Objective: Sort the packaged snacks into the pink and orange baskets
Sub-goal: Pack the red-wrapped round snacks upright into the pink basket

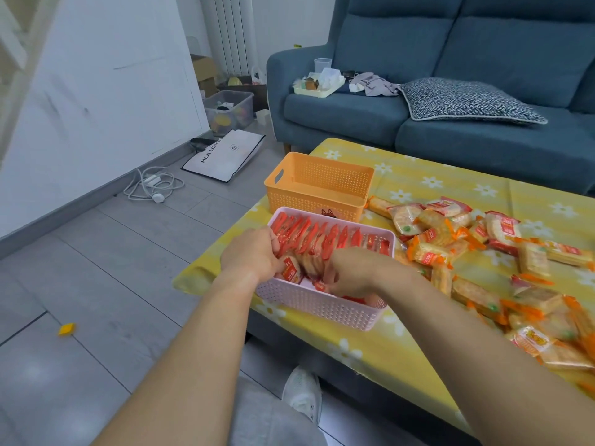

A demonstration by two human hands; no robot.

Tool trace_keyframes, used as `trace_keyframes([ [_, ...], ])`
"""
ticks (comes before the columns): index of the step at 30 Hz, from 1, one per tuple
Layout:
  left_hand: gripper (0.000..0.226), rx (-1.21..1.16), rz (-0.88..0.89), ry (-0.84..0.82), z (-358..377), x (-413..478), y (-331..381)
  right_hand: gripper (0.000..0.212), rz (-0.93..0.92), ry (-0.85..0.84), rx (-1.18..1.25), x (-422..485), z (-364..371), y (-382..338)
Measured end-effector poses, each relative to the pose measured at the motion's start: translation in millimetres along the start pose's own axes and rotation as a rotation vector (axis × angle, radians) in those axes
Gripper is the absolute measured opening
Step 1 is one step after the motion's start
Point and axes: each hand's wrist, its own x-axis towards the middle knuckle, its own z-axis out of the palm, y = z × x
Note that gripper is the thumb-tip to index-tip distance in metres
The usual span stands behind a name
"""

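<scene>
A pink basket (317, 309) sits at the near left corner of the table, packed with a row of red-edged snack packs (325, 241) standing on edge. Both my hands are inside it. My left hand (249, 252) curls its fingers around the packs at the left end of the row. My right hand (352, 272) pinches a red pack low in the basket's near side. Behind it stands an orange basket (317, 188) with nothing visible inside. A loose pile of orange-edged and red-edged snack packs (476, 252) spreads over the table to the right.
The low table carries a yellow flowered cloth (418, 185). A blue sofa (450, 91) with a patterned cushion stands behind. On the grey floor to the left lie a white bag (225, 156), a cable coil (151, 185) and a clear storage bin (228, 111).
</scene>
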Motion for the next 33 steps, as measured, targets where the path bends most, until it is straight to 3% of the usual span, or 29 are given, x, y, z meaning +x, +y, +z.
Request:
trace_keyframes([
  [2, 0.028, -0.012, 0.000, 0.008, 0, -1, 0, 0.028, -0.007, -0.088, 0.002, 0, -3, 3],
  [5, 0.026, -0.044, 0.001, 0.012, 2, -1, -3, 0.023, 0.002, -0.020, 0.055, -4, -5, 2],
  [10, 0.013, -0.333, 0.132, 0.208, -2, -5, 0, 0.015, 0.148, 0.271, 0.754, -10, -19, 9],
  [13, 0.018, -0.436, 0.167, 0.124, -3, -11, 7, 0.016, 0.236, 0.293, 0.943, -8, -19, 4],
  [19, 0.019, -0.613, 0.169, -0.060, -3, -20, 14, 0.021, 0.292, 0.320, 1.025, 2, -18, -16],
  [22, 0.031, -0.574, 0.167, -0.103, 0, -19, 10, 0.024, 0.238, 0.282, 0.921, 7, -15, -29],
  [25, 0.027, -0.514, 0.135, -0.091, 2, -15, 3, 0.027, 0.202, 0.175, 0.927, 3, -14, -27],
  [26, 0.026, -0.461, 0.127, -0.075, 3, -13, 2, 0.028, 0.191, 0.207, 0.887, 2, -16, -20],
  [29, 0.020, -0.216, 0.068, -0.002, 4, -7, 4, 0.015, 0.186, 0.437, 0.367, -9, -25, 6],
  [33, 0.017, -0.075, -0.043, -0.031, 4, -5, 14, 0.029, 0.275, 0.302, -0.078, -25, -19, 17],
])
